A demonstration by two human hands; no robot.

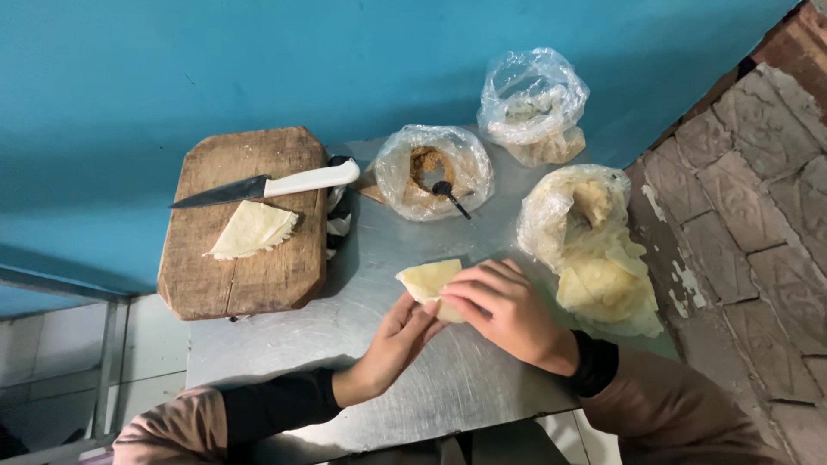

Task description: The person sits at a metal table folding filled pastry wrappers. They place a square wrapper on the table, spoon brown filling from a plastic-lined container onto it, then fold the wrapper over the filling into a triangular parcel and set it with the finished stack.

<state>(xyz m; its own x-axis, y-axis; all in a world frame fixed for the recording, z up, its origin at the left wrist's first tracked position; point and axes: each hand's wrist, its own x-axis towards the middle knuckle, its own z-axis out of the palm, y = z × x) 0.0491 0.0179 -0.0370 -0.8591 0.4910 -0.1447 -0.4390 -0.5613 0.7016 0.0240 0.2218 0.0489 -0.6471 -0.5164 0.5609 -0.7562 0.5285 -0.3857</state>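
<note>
Both hands, left hand (392, 344) and right hand (504, 312), pinch a dough piece (426, 280) over bare metal table (379, 267), near its front edge.

We have our left hand (392, 344) turned palm-up, fingers curled loosely upward toward the right one. Our right hand (504, 310) lies palm-down over it, fingers bent and pinching at the tips. Both forearms angle inward from the lower edge, dark cuffs showing at the wrists.

A steel surface (284, 336) stands against a blue wall (258, 60), with weathered brick masonry (758, 189) right and pale floor tiles (146, 344) left.
</note>
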